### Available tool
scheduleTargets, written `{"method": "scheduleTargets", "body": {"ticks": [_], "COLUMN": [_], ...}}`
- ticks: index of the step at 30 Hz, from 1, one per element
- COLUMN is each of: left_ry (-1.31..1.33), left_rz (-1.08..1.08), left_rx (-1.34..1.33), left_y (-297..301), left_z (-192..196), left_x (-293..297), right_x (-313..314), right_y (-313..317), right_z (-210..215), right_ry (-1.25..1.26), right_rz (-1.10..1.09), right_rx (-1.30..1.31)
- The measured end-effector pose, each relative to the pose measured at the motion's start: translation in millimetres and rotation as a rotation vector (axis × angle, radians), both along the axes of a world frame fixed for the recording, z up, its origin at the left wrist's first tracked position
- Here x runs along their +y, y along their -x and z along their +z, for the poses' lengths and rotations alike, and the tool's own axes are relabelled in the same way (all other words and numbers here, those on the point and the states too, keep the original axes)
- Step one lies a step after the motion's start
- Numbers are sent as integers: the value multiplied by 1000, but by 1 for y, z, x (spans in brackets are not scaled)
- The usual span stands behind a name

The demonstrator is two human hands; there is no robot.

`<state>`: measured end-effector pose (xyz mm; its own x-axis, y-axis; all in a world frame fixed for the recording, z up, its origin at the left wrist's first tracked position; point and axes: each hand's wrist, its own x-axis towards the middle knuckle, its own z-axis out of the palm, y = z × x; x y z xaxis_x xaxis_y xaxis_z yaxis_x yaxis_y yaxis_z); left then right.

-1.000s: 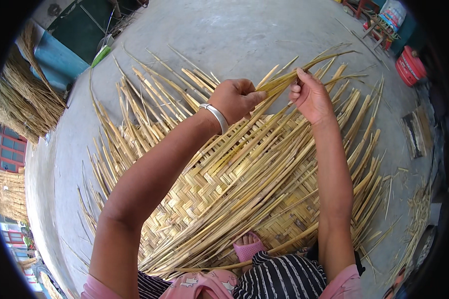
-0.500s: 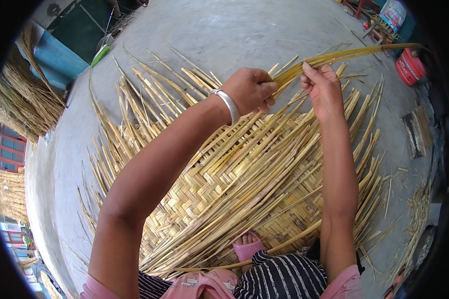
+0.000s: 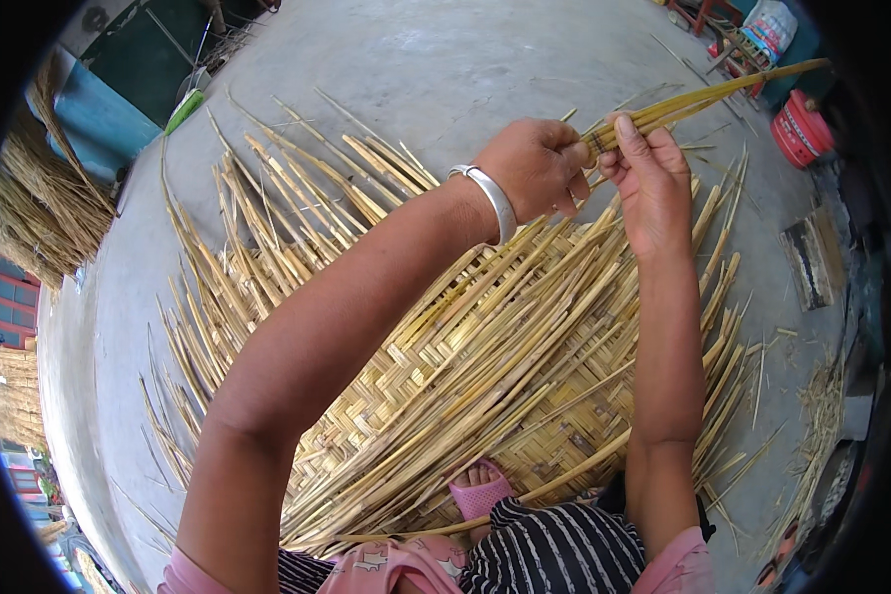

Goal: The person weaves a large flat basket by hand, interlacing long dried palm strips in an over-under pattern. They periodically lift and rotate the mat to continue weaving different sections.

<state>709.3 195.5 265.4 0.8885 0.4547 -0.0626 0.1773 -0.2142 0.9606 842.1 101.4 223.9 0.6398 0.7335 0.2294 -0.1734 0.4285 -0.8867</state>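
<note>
Out over the far right side of a woven reed mat (image 3: 356, 421), both my hands grip yellowish split reed strips (image 3: 718, 94). My left hand (image 3: 537, 166), with a silver bangle at the wrist, is closed around the strips' near end. Close beside it, my right hand (image 3: 653, 183) pinches them between thumb and fingers. From there the strips run up toward the far right. Beneath my arms, many loose reed strips (image 3: 495, 381) lie slantwise across the herringbone weave. Unwoven ends (image 3: 257, 193) fan out past the mat's edges.
A pink slipper (image 3: 481, 490) on my foot rests on the mat. Bundles of dry stalks (image 3: 45, 198) stand at the left. On the right are a red bucket (image 3: 802, 129), a flat block (image 3: 812, 259) and reed scraps (image 3: 817, 416) on the concrete floor (image 3: 436, 59).
My left hand has slid right along the strips, closer to my right hand. The strips' far end now tilts higher. My right hand has shifted slightly, and the view has moved a little.
</note>
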Motion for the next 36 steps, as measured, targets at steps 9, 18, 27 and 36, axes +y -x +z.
{"method": "scheduleTargets", "body": {"ticks": [9,18,27,36], "left_ry": [-546,-673,-288,-209], "left_rz": [159,387,478,253], "left_rx": [-42,155,-126,-259], "left_y": [-4,-7,-12,15], "left_z": [-5,-6,-23,-15], "left_x": [-8,-18,-5,-11], "right_x": [-2,4,12,5], "right_y": [15,41,64,62], "right_z": [14,12,9,25], "right_ry": [81,33,-81,-100], "right_rz": [-163,-303,-396,-270], "right_rx": [-264,-242,-388,-206]}}
